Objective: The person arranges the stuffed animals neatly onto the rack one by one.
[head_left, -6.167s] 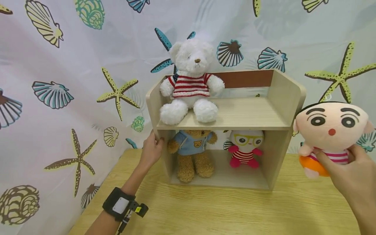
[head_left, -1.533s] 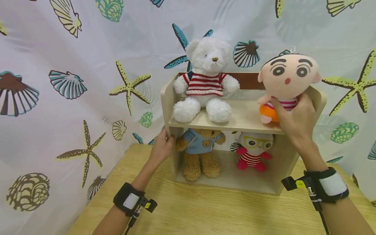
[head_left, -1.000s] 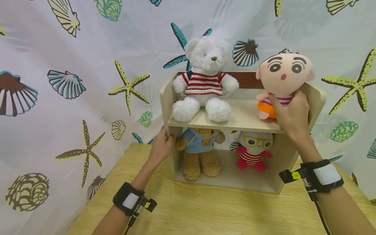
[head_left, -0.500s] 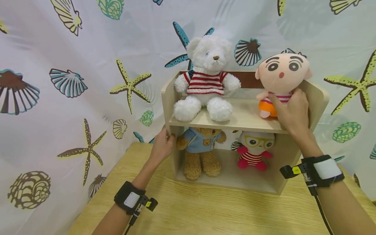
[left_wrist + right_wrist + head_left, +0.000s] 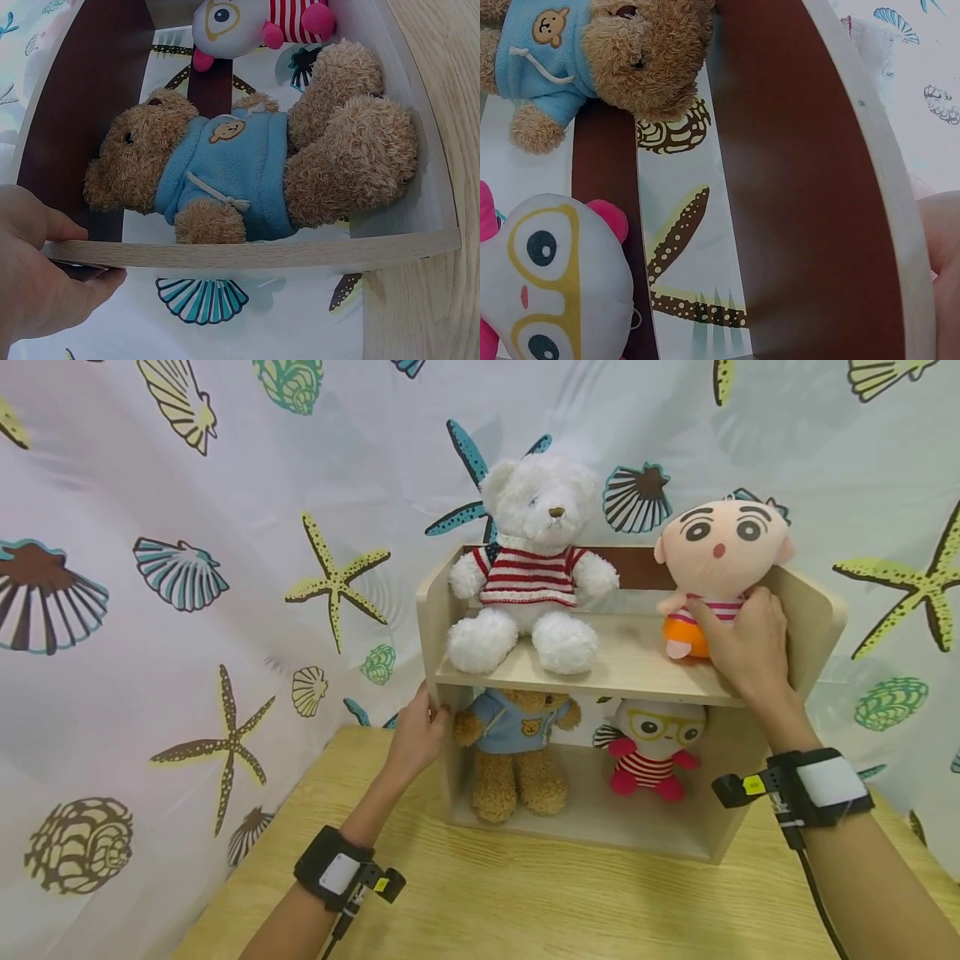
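My left hand (image 5: 416, 735) grips the left side panel of a small two-tier wooden shelf (image 5: 630, 652). In the left wrist view its thumb and fingers pinch the panel's edge (image 5: 262, 256). With my right hand (image 5: 752, 647) I hold a plush boy doll (image 5: 722, 560) round its striped torso. The doll sits upright at the upper tier's right end, in orange shorts, facing me. A white teddy bear (image 5: 536, 568) in a red-striped sweater sits on the left of that tier. Only part of my right hand (image 5: 941, 232) shows past the board in the right wrist view.
A brown teddy bear (image 5: 517, 752) in a blue hoodie stands in the lower tier. To its right sits a plush toy (image 5: 648, 752) with yellow glasses. The shelf stands on a wooden table (image 5: 525, 902) before a curtain (image 5: 225, 527) printed with shells and starfish.
My right hand has carried the boy doll from right of the shelf leftward onto the upper tier, and has barely moved in the last half second. My left hand has kept its grip.
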A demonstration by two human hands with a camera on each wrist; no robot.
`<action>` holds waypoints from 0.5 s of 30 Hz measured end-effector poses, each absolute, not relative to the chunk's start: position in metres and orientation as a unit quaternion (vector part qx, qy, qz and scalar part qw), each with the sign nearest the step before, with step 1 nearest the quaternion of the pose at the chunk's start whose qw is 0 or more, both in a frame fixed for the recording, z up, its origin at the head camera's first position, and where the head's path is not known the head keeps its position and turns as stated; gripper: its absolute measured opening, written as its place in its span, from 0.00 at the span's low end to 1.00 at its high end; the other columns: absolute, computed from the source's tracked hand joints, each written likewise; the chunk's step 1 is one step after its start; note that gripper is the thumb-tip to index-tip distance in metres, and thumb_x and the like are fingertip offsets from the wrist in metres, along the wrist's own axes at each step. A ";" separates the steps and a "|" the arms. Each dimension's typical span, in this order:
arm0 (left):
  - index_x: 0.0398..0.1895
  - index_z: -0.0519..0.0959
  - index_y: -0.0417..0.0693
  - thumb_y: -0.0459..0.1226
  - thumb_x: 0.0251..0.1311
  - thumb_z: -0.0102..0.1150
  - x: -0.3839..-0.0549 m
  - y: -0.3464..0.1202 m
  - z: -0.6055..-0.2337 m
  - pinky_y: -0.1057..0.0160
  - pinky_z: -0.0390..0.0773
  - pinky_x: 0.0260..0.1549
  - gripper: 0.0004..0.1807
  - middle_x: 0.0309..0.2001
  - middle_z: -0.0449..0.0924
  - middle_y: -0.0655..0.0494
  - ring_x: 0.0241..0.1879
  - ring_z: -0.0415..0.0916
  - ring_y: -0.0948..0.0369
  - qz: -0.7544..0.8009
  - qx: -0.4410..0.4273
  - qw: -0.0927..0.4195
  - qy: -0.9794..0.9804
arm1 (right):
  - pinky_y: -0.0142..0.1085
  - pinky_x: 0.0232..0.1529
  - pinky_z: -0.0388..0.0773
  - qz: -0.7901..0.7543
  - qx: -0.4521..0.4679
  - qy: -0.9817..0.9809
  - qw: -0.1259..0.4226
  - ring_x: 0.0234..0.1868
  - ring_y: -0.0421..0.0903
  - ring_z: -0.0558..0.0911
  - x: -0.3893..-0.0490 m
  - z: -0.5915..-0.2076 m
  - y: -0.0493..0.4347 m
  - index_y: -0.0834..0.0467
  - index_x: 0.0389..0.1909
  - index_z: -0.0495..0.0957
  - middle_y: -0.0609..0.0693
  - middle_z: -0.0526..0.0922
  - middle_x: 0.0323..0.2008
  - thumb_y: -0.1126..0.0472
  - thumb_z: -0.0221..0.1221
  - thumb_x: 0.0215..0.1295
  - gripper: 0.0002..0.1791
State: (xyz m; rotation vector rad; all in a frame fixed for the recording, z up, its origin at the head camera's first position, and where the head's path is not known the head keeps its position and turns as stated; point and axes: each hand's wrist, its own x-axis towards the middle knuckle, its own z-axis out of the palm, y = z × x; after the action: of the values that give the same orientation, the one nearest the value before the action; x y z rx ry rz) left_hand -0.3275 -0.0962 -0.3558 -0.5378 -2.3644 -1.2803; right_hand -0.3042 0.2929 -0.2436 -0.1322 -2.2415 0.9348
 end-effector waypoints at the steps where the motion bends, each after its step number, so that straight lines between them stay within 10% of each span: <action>1: 0.66 0.68 0.38 0.32 0.69 0.47 -0.327 -0.096 -0.356 0.48 0.78 0.35 0.23 0.52 0.80 0.36 0.39 0.79 0.47 -0.460 -0.192 0.198 -0.844 | 0.55 0.53 0.63 0.362 -0.052 -0.864 0.346 0.56 0.64 0.66 -0.305 -0.244 0.293 0.73 0.67 0.57 0.70 0.66 0.56 0.44 0.53 0.70 0.40; 15: 0.69 0.66 0.39 0.32 0.71 0.47 -0.328 -0.097 -0.358 0.49 0.78 0.34 0.24 0.55 0.79 0.35 0.39 0.79 0.47 -0.468 -0.195 0.190 -0.841 | 0.53 0.50 0.64 0.350 -0.067 -0.869 0.345 0.55 0.64 0.66 -0.313 -0.245 0.293 0.73 0.66 0.59 0.70 0.68 0.55 0.42 0.54 0.69 0.41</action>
State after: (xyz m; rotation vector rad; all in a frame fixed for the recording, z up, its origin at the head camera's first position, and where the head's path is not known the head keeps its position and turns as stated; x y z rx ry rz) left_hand -0.3278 -0.0970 -0.3577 -0.5473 -2.3643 -1.3145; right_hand -0.3128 0.2932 -0.2447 -0.1731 -2.2552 0.9081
